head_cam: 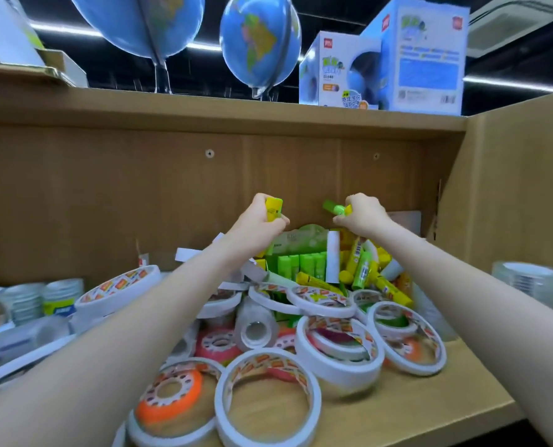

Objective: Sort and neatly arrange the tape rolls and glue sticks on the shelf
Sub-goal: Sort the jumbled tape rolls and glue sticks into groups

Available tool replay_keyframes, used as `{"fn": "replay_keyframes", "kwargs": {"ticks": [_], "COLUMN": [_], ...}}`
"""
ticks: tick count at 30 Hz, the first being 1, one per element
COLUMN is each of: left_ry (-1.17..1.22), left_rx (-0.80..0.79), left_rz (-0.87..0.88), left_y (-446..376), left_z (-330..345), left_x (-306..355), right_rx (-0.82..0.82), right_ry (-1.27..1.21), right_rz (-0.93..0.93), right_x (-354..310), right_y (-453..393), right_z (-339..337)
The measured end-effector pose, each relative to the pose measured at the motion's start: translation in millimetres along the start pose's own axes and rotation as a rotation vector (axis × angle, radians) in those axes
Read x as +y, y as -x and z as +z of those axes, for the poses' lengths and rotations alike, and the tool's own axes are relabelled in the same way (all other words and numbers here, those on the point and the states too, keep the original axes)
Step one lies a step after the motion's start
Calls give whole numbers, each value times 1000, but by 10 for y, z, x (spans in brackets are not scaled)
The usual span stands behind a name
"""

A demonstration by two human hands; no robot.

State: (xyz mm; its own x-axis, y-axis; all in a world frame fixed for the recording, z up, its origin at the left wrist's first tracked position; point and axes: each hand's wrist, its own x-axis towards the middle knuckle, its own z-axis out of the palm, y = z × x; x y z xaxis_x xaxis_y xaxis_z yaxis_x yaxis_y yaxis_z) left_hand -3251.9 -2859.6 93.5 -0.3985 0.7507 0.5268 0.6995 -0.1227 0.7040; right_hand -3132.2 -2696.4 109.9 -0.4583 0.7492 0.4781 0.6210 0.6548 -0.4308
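White tape rolls (270, 396) lie jumbled at the front of the wooden shelf (436, 391), some flat, some leaning on one another, with an orange-cored roll (171, 395) nearest of all. Behind them a heap of glue sticks (364, 269) spills beside a green display box (301, 264) where a row already stands upright. Both bare arms reach over the tape to the back of the shelf. The left hand (258, 221) has its grip curled round a yellow glue stick (273, 209); the right hand (360, 216) pinches a green-capped glue stick (336, 208) held roughly level — both are lifted clear of the heap.

By my reading the sorting of glue sticks is in hand, with the tape not yet arranged. Next, each stick wants turning upright and setting into the box row without knocking its neighbours over.

Clear tape stacks (26, 301) sit at the left. Above, on the shelf top, stand globes (259, 43) and boxed globes (414, 56) under strip lights — a shop, seemingly.
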Motion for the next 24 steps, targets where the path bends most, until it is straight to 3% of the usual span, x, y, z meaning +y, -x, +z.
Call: {"fn": "replay_keyframes", "kwargs": {"ticks": [5,10,14,21,24], "left_ry": [-10,-50,-48,-53,-45], "left_rx": [-52,-131,-187,-204,-196], "left_rz": [34,58,51,59,63], "left_y": [-63,-166,-228,-277,-292], "left_z": [127,376,511,572,597], "left_x": [39,90,137,78,26], "right_rx": [-31,-205,-141,-268,-196], "right_ry": [10,323,437,248,231], "right_rz": [58,141,251,315,291], "right_x": [236,593,908,1180,1235], "right_y": [-79,-66,-113,-140,-127], "right_z": [-403,-704,-623,-485,-506]}}
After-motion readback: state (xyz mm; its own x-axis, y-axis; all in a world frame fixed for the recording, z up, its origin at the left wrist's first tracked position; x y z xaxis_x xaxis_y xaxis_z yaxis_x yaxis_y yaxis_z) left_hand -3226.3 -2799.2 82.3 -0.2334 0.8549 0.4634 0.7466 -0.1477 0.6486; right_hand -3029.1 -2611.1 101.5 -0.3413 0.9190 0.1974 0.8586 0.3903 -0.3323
